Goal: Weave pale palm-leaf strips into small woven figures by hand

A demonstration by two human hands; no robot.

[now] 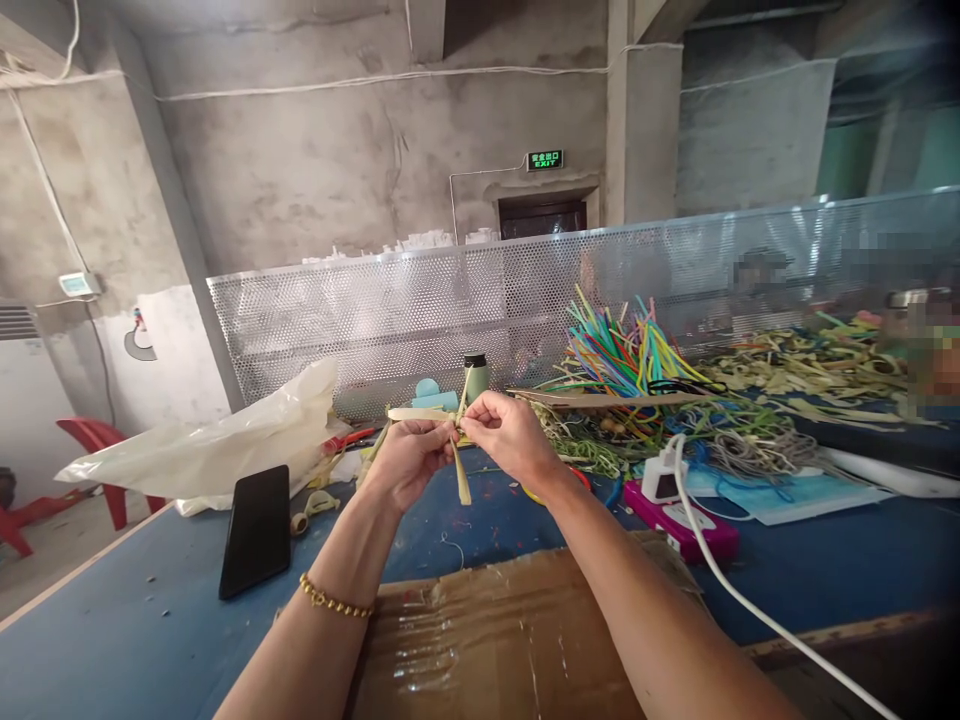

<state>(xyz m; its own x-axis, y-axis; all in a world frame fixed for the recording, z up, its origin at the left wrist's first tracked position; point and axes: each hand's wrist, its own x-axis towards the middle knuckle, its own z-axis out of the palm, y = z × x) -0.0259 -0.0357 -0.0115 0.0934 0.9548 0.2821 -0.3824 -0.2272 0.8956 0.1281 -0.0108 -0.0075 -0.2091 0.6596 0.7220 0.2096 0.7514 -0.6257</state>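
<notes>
Left hand (411, 464) and right hand (516, 440) nearly meet — thumb and fingers of each pinched tight on pale strips (464, 484), held above blue table (142, 640), past cardboard (487, 640) — black phone (256, 530) lying left.

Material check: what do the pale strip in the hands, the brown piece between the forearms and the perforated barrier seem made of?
Pale strip: probably dried leaf or husk, matte, judging by its straw colour; paper isn't ruled out. Brown piece: likely cardboard, dull with shiny streaks, going by ridged creases. Perforated barrier: seemingly bare metal, grey with a sheen and regular holes.
</notes>
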